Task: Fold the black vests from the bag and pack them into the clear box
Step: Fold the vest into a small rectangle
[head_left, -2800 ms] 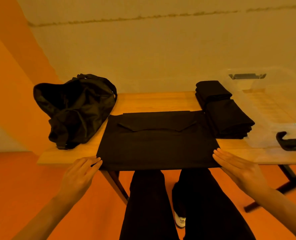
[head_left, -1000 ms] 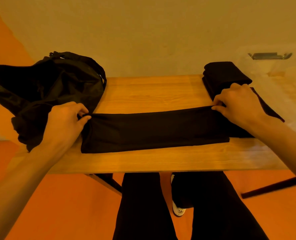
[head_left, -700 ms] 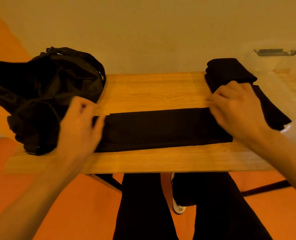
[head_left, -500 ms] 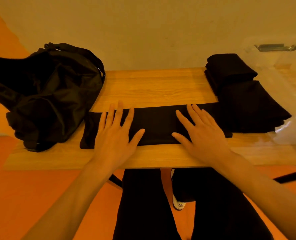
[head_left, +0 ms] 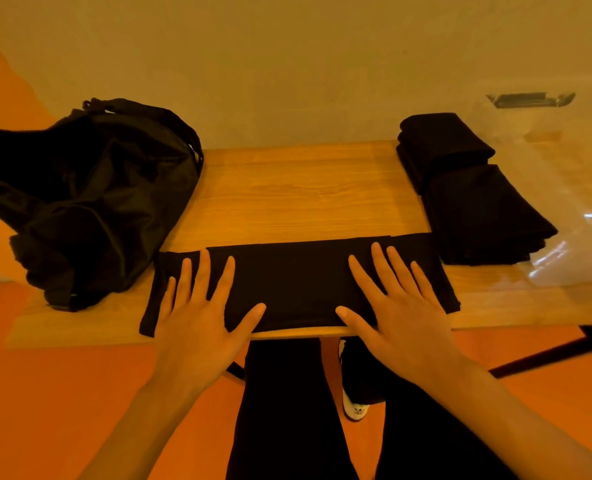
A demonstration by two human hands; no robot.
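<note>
The black vest (head_left: 298, 282) lay on the near half of the wooden table (head_left: 298, 188), already folded into a long, narrow band. Its long axis ran from 9 o'clock to 3 o'clock, along the table's front edge.

Both hands lay flat on it, palms down, fingers straight and spread, pointing towards 12 o'clock. Neither gripped anything; they only pressed the cloth. The left hand (head_left: 197, 317) covered the 9 o'clock part, with a short stretch of the band showing beyond its little finger. The right hand (head_left: 398, 313) covered the 3 o'clock part, with a similar stretch beyond it.

The black bag (head_left: 90, 202) sat at 10 o'clock from the vest, just beside its left end. A stack of folded vests (head_left: 474, 209) sat at 2 o'clock, its near corner right by the band's right end. The clear box (head_left: 564, 188) stood beyond that stack, at 3 o'clock.

This looked like smoothing before a crosswise fold. Because the band ran left to right, each end lay outward from its own hand. The right hand was nearer the stack and the box, so the finished bundle would probably go that way.
</note>
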